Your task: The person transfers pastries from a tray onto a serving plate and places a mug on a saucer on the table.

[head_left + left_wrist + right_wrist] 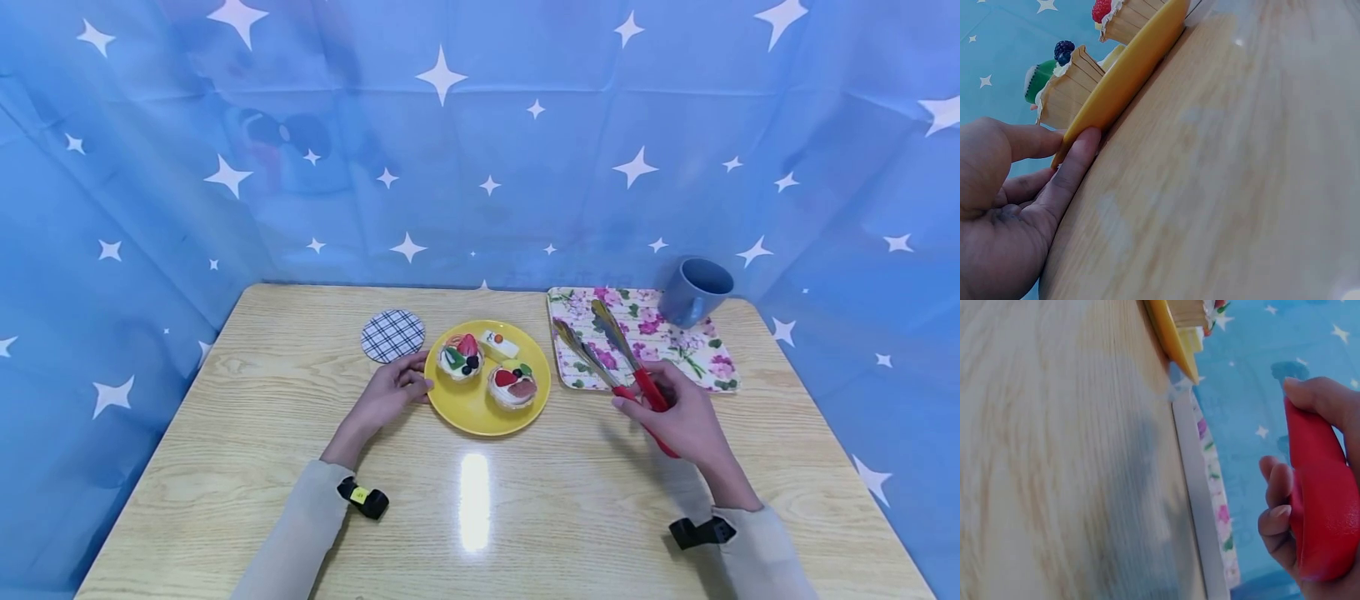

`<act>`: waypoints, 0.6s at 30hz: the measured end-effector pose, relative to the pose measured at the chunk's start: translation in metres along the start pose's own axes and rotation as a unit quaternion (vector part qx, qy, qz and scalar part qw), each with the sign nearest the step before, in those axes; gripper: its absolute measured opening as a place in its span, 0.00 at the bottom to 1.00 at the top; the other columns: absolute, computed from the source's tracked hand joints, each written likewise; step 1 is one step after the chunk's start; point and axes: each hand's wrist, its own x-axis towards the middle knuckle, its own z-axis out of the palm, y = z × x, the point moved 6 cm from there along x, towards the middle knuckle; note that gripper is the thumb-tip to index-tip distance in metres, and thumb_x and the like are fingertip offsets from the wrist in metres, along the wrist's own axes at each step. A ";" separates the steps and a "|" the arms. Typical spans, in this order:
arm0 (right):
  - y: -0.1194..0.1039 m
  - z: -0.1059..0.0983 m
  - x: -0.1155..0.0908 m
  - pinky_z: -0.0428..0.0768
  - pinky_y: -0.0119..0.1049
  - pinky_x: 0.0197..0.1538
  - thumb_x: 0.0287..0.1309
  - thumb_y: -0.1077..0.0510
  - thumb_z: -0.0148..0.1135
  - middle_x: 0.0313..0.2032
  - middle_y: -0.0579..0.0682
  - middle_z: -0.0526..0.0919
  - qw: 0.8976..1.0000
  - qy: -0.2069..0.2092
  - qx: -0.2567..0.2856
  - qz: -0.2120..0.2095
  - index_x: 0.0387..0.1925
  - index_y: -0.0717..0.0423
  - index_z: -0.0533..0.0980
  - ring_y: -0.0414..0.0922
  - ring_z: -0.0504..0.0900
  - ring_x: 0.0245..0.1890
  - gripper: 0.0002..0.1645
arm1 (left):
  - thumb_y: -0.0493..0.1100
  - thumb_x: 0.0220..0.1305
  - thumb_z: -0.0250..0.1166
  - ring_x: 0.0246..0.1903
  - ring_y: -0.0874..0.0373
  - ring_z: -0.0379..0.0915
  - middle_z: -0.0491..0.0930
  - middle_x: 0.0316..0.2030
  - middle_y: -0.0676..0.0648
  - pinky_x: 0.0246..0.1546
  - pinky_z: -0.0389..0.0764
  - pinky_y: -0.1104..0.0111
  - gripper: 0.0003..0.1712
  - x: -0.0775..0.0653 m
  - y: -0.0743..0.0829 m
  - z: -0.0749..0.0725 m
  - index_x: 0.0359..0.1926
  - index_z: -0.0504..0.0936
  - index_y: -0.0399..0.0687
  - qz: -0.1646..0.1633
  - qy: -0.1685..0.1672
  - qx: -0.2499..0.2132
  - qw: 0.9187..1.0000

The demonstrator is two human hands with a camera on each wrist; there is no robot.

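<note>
A yellow plate (472, 417) lies on the table, its left rim pinched by my left hand (386, 398). In the left wrist view, the thumb and fingers (1072, 165) are at the edge of the plate. On it sit two fruit tarts, one with strawberry and dark berries (461, 358) at the left, one (512, 385) at the right, plus a small white cake piece (498, 345) behind them. My right hand (688, 417) grips metal tongs by their red handles (1325, 506). The tongs' parted tips reach over the floral tray (716, 375).
A blue mug (693, 292) stands at the tray's back right corner. Behind the plate, to its left, lies a round checked coaster (392, 336). A blue curtain (480, 142) with white stars hangs behind the wooden table (225, 467).
</note>
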 end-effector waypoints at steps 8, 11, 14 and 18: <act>0.012 -0.007 -0.001 0.78 0.25 0.39 0.59 0.38 0.72 0.52 0.59 0.82 0.999 0.028 0.000 0.021 0.66 0.55 0.70 0.54 0.78 0.48 0.41 | 0.36 0.71 0.63 0.47 0.57 0.77 0.75 0.59 0.38 0.43 0.88 0.71 0.34 -0.001 0.002 0.000 0.75 0.66 0.46 -0.001 -0.002 -0.005 1.000; 0.016 -0.009 -0.001 0.77 0.23 0.39 0.59 0.37 0.72 0.53 0.61 0.82 0.999 0.031 0.001 0.028 0.66 0.56 0.69 0.55 0.78 0.49 0.43 | 0.36 0.71 0.63 0.47 0.56 0.77 0.75 0.59 0.38 0.44 0.88 0.71 0.34 -0.001 0.002 0.000 0.75 0.66 0.46 -0.001 -0.002 -0.006 1.000; 0.020 -0.011 -0.002 0.77 0.21 0.39 0.60 0.37 0.71 0.54 0.62 0.82 0.999 0.036 0.002 0.033 0.67 0.57 0.69 0.55 0.79 0.50 0.44 | 0.35 0.71 0.63 0.47 0.57 0.77 0.75 0.59 0.39 0.44 0.88 0.71 0.34 -0.002 0.003 0.000 0.75 0.66 0.46 -0.002 0.000 -0.005 1.000; 0.027 -0.012 -0.004 0.76 0.20 0.38 0.60 0.38 0.71 0.54 0.62 0.81 0.998 0.040 0.005 0.041 0.68 0.57 0.69 0.54 0.78 0.50 0.43 | 0.35 0.71 0.62 0.46 0.57 0.77 0.74 0.59 0.38 0.44 0.88 0.70 0.34 -0.002 0.003 0.000 0.76 0.66 0.45 -0.001 -0.002 -0.004 1.000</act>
